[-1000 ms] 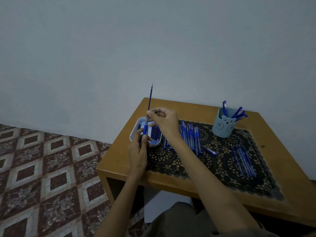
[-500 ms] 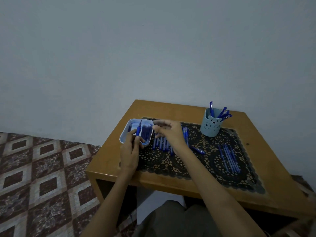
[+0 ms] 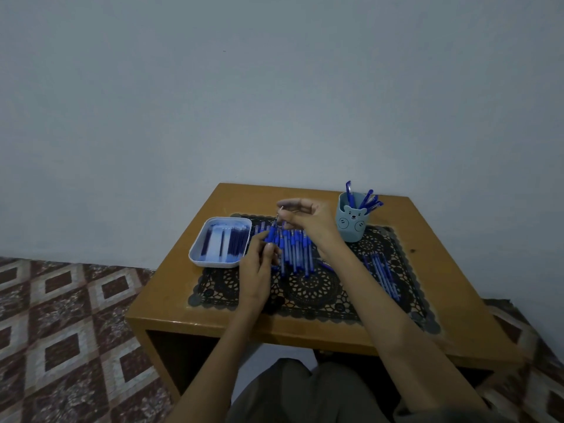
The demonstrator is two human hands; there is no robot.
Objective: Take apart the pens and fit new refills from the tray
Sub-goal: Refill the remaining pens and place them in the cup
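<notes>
the pale tray (image 3: 195, 254) sits at the mat's (image 3: 320, 296) left edge with dark refills (image 3: 235, 242) lying in it. just right of it, the left hand (image 3: 259, 270) curls its fingers round a blue pen (image 3: 271, 235), tilted up. the right hand (image 3: 308, 221) pinches a thin refill tip (image 3: 280, 210) at the pen's top. loose pens (image 3: 296, 250) lie beneath, with a bear cup (image 3: 351, 224) further right.

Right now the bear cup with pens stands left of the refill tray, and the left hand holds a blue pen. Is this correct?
No: the head view shows the bear cup right of the refill tray. The left hand holds a blue pen.
</notes>
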